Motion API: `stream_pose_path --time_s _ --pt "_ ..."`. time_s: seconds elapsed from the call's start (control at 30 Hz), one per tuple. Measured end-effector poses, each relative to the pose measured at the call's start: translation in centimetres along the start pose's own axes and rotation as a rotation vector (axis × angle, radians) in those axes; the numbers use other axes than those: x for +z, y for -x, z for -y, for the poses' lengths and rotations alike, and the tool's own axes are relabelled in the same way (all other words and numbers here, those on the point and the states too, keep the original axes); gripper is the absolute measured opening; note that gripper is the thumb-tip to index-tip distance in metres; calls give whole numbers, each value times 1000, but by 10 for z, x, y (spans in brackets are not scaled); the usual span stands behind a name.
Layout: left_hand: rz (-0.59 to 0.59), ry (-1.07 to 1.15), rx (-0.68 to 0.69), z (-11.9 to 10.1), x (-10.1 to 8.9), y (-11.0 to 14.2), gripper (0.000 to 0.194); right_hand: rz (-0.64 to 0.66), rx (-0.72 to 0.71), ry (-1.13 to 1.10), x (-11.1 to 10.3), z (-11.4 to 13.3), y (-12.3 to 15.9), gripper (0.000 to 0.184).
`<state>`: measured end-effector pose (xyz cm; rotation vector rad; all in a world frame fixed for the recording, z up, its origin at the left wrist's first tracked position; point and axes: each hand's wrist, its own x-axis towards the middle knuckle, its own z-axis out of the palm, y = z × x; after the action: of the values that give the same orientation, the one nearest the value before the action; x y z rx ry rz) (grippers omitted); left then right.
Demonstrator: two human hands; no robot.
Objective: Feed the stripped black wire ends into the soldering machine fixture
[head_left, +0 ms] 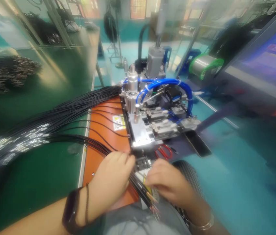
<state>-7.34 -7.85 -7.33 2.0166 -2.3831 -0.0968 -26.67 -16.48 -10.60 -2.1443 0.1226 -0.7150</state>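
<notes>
My left hand [113, 179] is closed around a bundle of black cables [140, 191] above the orange machine top [106, 130]. Stripped, frayed-looking wire ends [154, 209] stick out of the bundle toward my lap. Just right of these cables, my right hand [168, 181] has its fingers curled together in a pinch. Whatever lies between those fingertips is hidden. A small black fixture block [143, 163] sits between and just beyond my hands, at the front of a bench machine with a bright metal plate [140, 133].
Behind the plate stand metal cylinders [131, 81] and looped blue air hoses [167, 81]. A large black cable bunch [74, 104] with shiny ends lies across the green table [57, 169] at left. A phone-like dark slab [198, 143] and a green-rimmed wire spool [205, 65] are at right.
</notes>
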Motion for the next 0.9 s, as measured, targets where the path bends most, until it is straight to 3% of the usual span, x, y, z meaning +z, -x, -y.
stream_pose_path --time_s 0.1,0.2,0.33,0.5,0.73,0.9 --pt "-144 6 23 10 6 -3 33 -127 83 19 5 -2 -3 22" --pt "-312 -15 170 13 8 0 36 -243 179 5 11 -5 -3 22" --pt "-441 48 293 7 5 7 22 -301 265 -49 12 -8 -3 22" --pt "-396 245 302 -2 7 6 7 -243 192 -84 9 -4 -5 24" --pt "-116 304 228 -1 15 4 41 -348 290 -73 16 -1 -2 13" --pt "-179 372 186 -2 15 5 29 -428 227 24 16 -2 -5 10"
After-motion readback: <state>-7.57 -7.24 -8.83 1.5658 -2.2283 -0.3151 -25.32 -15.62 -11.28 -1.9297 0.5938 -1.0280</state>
